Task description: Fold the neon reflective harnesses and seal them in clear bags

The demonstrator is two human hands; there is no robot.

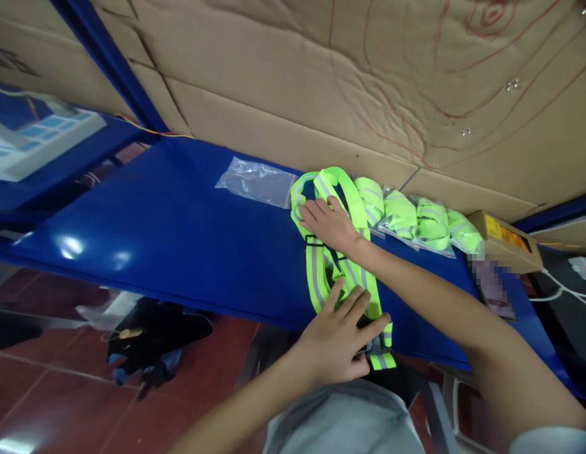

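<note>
A neon-yellow reflective strap vest [321, 265] with grey stripes lies stretched across the blue table [170, 239]. My right hand [328, 222] lies flat on its upper part, fingers spread and open. My left hand [340, 337] presses flat on the lower end near the table's front edge, fingers apart. One strap end [382, 360] hangs over the edge.
An empty clear plastic bag [258, 181] lies left of the vest. Several bagged folded neon vests [416, 221] line the cardboard back wall [368, 82], beside a small cardboard box [508, 243]. A scale [33, 142] sits at far left. Dark items [151, 340] lie on the red floor.
</note>
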